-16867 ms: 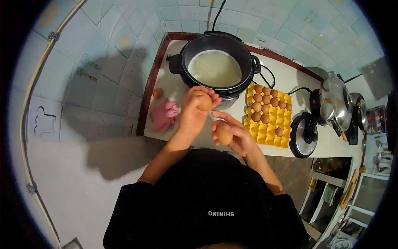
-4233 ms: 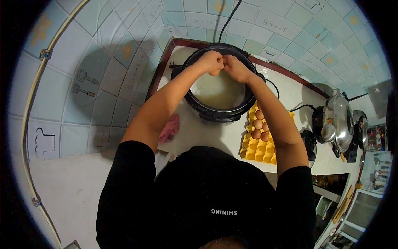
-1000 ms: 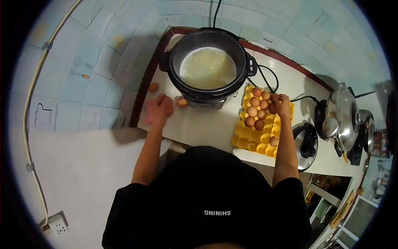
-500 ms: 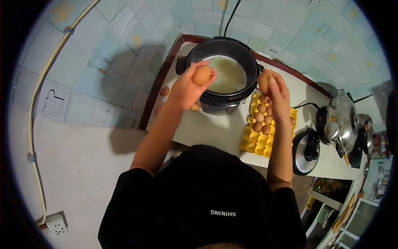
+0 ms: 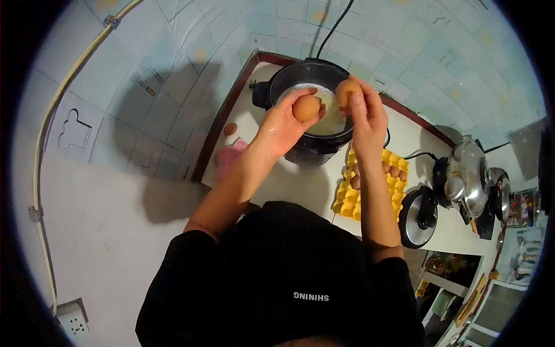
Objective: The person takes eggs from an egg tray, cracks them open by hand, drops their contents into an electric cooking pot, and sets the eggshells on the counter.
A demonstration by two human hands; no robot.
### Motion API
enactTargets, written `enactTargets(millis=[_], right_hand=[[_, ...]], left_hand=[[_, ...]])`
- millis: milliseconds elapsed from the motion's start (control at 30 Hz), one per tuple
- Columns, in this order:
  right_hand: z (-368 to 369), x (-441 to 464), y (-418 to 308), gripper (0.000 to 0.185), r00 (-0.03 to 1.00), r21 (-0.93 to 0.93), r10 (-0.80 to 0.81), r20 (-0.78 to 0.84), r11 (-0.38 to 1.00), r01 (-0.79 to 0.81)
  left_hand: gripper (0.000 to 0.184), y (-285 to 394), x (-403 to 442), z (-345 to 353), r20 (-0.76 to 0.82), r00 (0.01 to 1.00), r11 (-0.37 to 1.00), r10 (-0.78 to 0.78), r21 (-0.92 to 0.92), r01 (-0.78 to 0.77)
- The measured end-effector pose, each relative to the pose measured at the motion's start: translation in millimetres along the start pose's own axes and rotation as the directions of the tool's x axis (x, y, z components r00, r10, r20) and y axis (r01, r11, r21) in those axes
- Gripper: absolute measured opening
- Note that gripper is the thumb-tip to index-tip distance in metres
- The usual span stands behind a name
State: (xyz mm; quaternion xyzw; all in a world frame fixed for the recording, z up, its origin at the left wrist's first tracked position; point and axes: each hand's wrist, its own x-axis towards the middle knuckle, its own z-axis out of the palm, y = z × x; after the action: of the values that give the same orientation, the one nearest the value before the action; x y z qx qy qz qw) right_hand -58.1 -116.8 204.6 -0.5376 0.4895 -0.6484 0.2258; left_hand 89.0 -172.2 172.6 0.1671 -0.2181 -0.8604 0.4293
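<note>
– What do the hands hold?
– A person's left hand [image 5: 284, 124] cups a brown egg [image 5: 306, 108], upper centre of the frame, fingers curled around it. The right hand [image 5: 368, 118], near but apart, clasps a second egg [image 5: 348, 93] between thumb and fingers. Both eggs are held above a black pot [image 5: 319, 143].
– And inside the pot?
– Pale, cloudy contents [image 5: 332, 122], largely screened by hands and eggs; whether anything lies beneath cannot be told.
– The yellow egg tray [image 5: 348, 209]?
– Right of centre, its middle crossed by the right forearm. Brown eggs [image 5: 394, 172] show on either side; a full count is impossible.
– Elsewhere on the white counter [image 5: 289, 188]?
– Left of centre, a loose egg [image 5: 230, 129] rests near a pink cloth [image 5: 228, 161], partly covered by the left forearm. A black-rimmed lid [image 5: 417, 220] lies right of the tray.
</note>
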Motion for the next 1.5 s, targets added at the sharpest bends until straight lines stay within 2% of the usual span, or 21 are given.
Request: enactTargets(millis=[67, 133, 200, 233, 300, 333, 433, 467, 567, 600, 700, 733, 800, 833, 900, 933, 1000, 1167, 1333, 1500], right_hand=[[-3, 8, 3, 0.038, 0.958, 0.299, 0.262, 0.116, 0.911, -0.285], [-5, 12, 11, 0.045, 0.850, 0.511, 0.439, 0.290, 0.680, -0.526], [-9, 21, 25, 0.048, 0.782, 0.471, 0.517, 0.348, 0.625, -0.623], [-10, 26, 32, 0.050, 0.743, 0.448, 0.554, 0.376, 0.593, -0.669], [-12, 36, 41, 0.047, 0.705, 0.352, 0.579, 0.410, 0.613, -0.708], [-11, 40, 46, 0.045, 0.683, 0.301, 0.593, 0.426, 0.619, -0.725], [-5, 51, 63, 0.045, 0.710, 0.213, 0.567, 0.417, 0.699, -0.683], [-3, 54, 62, 0.040, 0.683, 0.166, 0.600, 0.416, 0.688, -0.706], [6, 59, 79, 0.039, 0.678, 0.047, 0.611, 0.409, 0.728, -0.684], [7, 60, 82, 0.037, 0.677, 0.061, 0.598, 0.429, 0.728, -0.683], [10, 58, 105, 0.038, 0.762, -0.213, 0.405, 0.505, 0.914, -0.345], [11, 59, 110, 0.041, 0.746, -0.311, 0.434, 0.505, 0.898, -0.312], [12, 57, 121, 0.041, 0.783, -0.382, 0.403, 0.474, 0.895, -0.229], [12, 56, 126, 0.041, 0.800, -0.417, 0.384, 0.461, 0.889, -0.187], [10, 55, 136, 0.042, 0.771, -0.529, 0.395, 0.499, 0.844, -0.090], [9, 54, 140, 0.042, 0.757, -0.579, 0.401, 0.516, 0.814, -0.036], [10, 52, 149, 0.040, 0.725, -0.641, 0.469, 0.504, 0.766, -0.050], [4, 47, 177, 0.037, 0.644, -0.634, 0.523, 0.559, 0.770, -0.075], [8, 44, 141, 0.037, 0.560, -0.671, 0.561, 0.610, 0.741, -0.011], [10, 46, 136, 0.038, 0.479, -0.679, 0.595, 0.646, 0.734, 0.003]], left_hand=[[0.030, 4, 0, 3, -0.036, 0.999, 1.000, 0.011, -0.009, -0.011], [0.029, 10, 2, 1, -0.042, 0.999, 0.999, 0.004, 0.046, -0.002], [0.030, 21, 8, -6, -0.028, 0.999, 0.986, -0.022, 0.165, 0.026], [0.030, 28, 11, -6, 0.002, 1.000, 0.947, -0.004, 0.321, 0.004], [0.031, 43, 16, 1, 0.064, 0.998, 0.796, 0.015, 0.603, -0.051], [0.035, 46, 24, 2, 0.109, 0.993, 0.675, 0.032, 0.731, -0.102], [0.038, 48, 46, -4, 0.262, 0.965, 0.301, 0.020, 0.919, -0.255], [0.041, 47, 60, -12, 0.341, 0.940, 0.153, -0.009, 0.929, -0.336], [0.041, 49, 95, -39, 0.320, 0.929, -0.029, -0.184, 0.943, -0.331], [0.039, 51, 92, -31, 0.239, 0.952, -0.020, -0.190, 0.969, -0.247], [0.035, 48, 108, -49, 0.145, 0.971, -0.023, -0.192, 0.988, -0.152], [0.031, 45, 112, -54, 0.175, 0.969, -0.076, -0.172, 0.979, -0.190], [0.023, 39, 118, -58, 0.238, 0.962, -0.184, -0.136, 0.948, -0.260], [0.019, 38, 123, -55, 0.182, 0.958, -0.283, -0.223, 0.928, -0.242], [0.014, 33, 131, -49, 0.041, 0.927, -0.467, -0.374, 0.855, -0.226], [0.013, 28, 130, -49, 0.037, 0.924, -0.424, -0.380, 0.881, -0.210], [0.014, 20, 126, -50, 0.035, 0.919, -0.337, -0.393, 0.924, -0.179], [0.014, 9, 130, -58, -0.018, 0.900, -0.375, -0.436, 0.913, -0.163], [0.014, 4, 131, -65, -0.090, 0.877, -0.471, -0.472, 0.867, -0.165], [0.018, 4, 128, -62, -0.117, 0.853, -0.554, -0.508, 0.803, -0.219]])
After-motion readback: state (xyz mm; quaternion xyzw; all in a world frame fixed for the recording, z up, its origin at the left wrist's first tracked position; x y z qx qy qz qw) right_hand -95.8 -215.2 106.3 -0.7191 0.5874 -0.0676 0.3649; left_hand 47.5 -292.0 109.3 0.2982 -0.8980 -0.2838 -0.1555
